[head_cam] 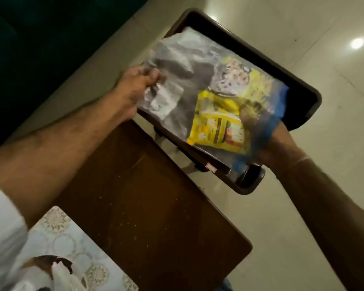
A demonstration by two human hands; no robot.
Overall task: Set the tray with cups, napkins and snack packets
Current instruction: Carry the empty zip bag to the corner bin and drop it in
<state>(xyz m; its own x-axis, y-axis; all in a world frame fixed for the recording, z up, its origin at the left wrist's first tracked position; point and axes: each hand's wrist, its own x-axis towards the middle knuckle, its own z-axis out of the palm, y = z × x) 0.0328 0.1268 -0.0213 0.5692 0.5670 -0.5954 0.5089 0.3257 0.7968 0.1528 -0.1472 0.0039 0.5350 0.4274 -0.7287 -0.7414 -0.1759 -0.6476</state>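
Note:
A clear plastic bag [177, 80] with a blue zip edge lies over the dark brown tray [309, 97]. Inside it I see yellow snack packets [216, 124] and a packet showing pale round snacks [235, 76]. My left hand [135, 89] pinches the bag's closed left end. My right hand [267, 141] is pushed in through the blue opening, and its fingers close on a yellow packet inside. No cups or napkins show on the tray.
The tray juts past the far end of a brown wooden table [151, 206], above a glossy pale tiled floor [303, 206]. A patterned placemat [76, 244] with white plastic on it lies at the near left corner. A dark wall is at upper left.

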